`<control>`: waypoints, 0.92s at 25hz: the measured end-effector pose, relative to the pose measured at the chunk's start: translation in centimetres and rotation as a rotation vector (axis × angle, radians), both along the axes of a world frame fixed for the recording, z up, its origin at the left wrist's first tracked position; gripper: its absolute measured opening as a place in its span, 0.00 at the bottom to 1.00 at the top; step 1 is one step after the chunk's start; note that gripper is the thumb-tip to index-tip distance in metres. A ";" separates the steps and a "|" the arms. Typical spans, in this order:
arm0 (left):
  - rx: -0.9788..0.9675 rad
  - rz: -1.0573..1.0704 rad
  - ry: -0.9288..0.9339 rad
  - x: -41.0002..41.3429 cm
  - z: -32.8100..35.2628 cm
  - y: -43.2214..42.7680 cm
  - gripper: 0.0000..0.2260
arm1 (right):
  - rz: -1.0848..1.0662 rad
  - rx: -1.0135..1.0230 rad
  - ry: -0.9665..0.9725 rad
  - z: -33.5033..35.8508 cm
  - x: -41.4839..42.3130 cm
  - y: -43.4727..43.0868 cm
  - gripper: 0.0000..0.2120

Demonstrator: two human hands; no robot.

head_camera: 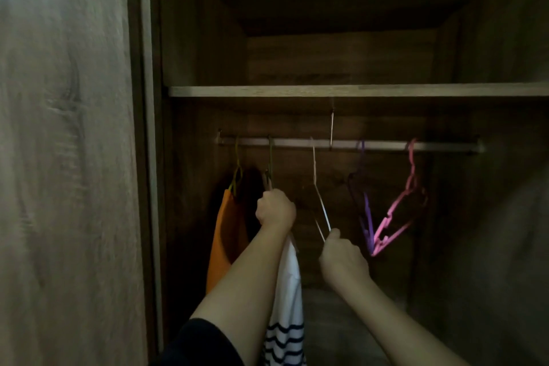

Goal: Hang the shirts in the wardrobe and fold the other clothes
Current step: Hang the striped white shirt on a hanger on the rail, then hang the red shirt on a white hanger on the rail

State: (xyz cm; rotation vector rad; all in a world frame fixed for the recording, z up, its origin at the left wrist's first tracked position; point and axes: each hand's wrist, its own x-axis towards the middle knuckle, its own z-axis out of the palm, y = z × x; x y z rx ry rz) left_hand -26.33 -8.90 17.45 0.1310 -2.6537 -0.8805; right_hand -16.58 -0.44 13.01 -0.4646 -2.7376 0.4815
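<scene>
Both hands are raised into the wardrobe under the rail (297, 142). The left hand (275, 208) is curled in a fist round the neck of a green hanger (270, 157) whose hook sits over the rail straight above it. A white shirt with navy stripes (287, 300) drops from under this fist and hangs between the two forearms. The right hand (343, 258), lower and just beside the shirt's edge, pinches the bottom end of a thin white hanger (319, 199). That hanger is hooked on the rail and slants down towards the fingers. Left of the left hand, an orange garment (225, 235) hangs from a yellow-green hanger (237, 169), close to the wardrobe's left inner wall. Little room shows between it and the fist. Above the right hand a thin metal support rod (331, 128) ties the rail to the shelf (356, 91) overhead, with a bare stretch of rail beside it. Right of the right hand, a purple hanger (367, 217) and a pink hanger (401, 217) hang bare and tilted, their lower ends touching. A short bare length of rail runs beyond them to its end bracket. The wardrobe door (65, 157) edge stands well left of both hands.
</scene>
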 end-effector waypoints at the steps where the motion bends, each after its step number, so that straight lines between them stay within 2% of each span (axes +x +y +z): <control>1: -0.009 -0.008 0.001 0.1 0.0 0.0 0.13 | -0.003 -0.006 -0.007 0.1 0.1 -0.1 0.19; 5: -0.097 -0.037 -0.049 1.5 0.3 -0.6 0.17 | 0.032 -0.076 0.066 -0.1 0.9 -0.3 0.16; 7: -0.157 -0.023 -0.052 2.9 0.8 -0.9 0.21 | 0.055 -0.073 0.132 -0.3 1.6 -0.5 0.18; 10: -0.174 -0.019 -0.005 5.8 1.4 -1.9 0.19 | 0.082 0.072 0.186 -0.5 3.8 -0.7 0.24; 13: -0.169 0.021 0.051 9.3 1.2 -3.4 0.17 | 0.130 0.259 0.264 -0.8 6.7 -0.9 0.27; 16: -0.115 0.065 0.120 14.2 -0.4 -5.7 0.16 | 0.260 0.297 0.271 -2.2 10.1 -1.8 0.27; 19: -0.162 0.022 0.214 19.2 -4.4 -10.1 0.17 | 0.447 0.275 0.350 -5.3 13.0 -4.3 0.26; 23: -0.170 0.042 0.204 26.6 -12.3 -17.7 0.18 | 0.722 0.280 0.196 -10.5 16.7 -9.6 0.27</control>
